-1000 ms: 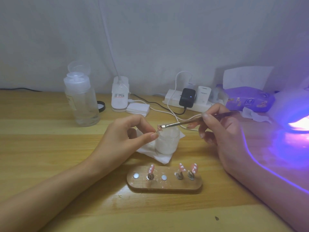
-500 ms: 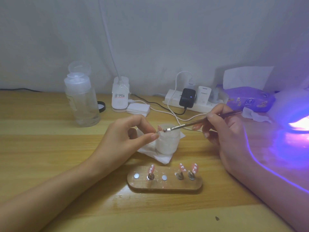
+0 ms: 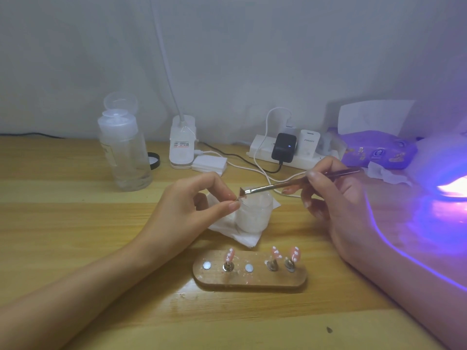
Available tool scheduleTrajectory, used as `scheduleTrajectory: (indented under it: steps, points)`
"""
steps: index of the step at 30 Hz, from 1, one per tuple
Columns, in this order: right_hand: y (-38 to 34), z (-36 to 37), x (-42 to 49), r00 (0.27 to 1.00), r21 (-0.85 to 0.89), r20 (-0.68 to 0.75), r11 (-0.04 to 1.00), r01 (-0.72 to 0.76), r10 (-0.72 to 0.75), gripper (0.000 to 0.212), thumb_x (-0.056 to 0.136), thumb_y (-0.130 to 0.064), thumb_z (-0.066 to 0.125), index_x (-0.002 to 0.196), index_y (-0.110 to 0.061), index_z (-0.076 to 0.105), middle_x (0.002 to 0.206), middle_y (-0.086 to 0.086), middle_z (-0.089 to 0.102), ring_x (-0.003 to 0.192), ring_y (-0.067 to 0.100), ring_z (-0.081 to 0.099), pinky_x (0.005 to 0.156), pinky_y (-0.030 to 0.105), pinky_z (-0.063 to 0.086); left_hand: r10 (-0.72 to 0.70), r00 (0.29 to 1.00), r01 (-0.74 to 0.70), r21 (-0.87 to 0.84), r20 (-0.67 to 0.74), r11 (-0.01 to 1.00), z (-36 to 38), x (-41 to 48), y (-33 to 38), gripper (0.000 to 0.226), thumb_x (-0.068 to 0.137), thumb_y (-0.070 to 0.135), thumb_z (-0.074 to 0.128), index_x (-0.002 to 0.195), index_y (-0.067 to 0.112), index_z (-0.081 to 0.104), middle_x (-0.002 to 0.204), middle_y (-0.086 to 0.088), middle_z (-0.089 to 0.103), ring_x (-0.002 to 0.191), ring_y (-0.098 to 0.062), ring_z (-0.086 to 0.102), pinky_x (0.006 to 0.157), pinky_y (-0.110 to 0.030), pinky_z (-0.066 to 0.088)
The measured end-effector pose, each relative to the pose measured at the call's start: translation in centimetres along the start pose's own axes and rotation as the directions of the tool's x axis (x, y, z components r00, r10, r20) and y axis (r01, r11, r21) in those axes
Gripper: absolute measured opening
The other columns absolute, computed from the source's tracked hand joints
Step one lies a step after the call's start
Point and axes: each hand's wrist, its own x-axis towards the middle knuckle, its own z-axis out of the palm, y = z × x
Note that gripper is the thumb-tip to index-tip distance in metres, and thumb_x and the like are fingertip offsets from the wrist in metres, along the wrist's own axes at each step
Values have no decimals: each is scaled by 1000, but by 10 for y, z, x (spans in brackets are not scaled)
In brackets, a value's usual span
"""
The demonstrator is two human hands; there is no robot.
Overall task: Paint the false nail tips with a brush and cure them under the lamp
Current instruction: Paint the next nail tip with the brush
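Now | nail tip (image 3: pixel 240 197) pinched in left hand (image 3: pixel 192 205) at jar's (image 3: pixel 254 215) 10 o'clock rim | right hand (image 3: pixel 336 198) grips brush (image 3: pixel 278 185), bristles on tip | wooden holder (image 3: pixel 250 280) at jar's 6 o'clock | glowing lamp (image 3: pixel 449 173) at 3 o'clock

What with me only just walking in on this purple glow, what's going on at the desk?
A person is painting a false nail. Their left hand pinches a small nail tip by the rim of a white jar, and their right hand holds a brush whose bristles meet that tip. Three pink dotted tips stand on pegs in the wooden stand; two spots there are bare. The curing lamp glows purple at the right.
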Motion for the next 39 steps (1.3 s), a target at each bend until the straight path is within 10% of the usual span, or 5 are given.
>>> scheduleTrajectory:
  steps: [34, 39]
  points:
    - [0, -4, 0, 997, -19, -69, 999, -37, 36, 30, 96, -11, 52, 69, -23, 47, 74, 15, 73, 53, 13, 49, 50, 25, 31, 82, 996, -77, 120, -34, 990, 1, -1, -2, 16, 83, 23, 78, 77, 31, 67, 75, 12, 68, 49, -17, 40, 56, -34, 45]
    - [-1, -1, 0, 1000, -7, -13, 1000, -27, 26, 25, 93, -19, 54, 69, -25, 50, 81, 17, 74, 55, 15, 50, 51, 28, 30, 117, 992, -108, 175, -42, 979, 1, -2, 0, 15, 83, 16, 78, 79, 26, 67, 69, 25, 58, 51, -18, 40, 55, -14, 39]
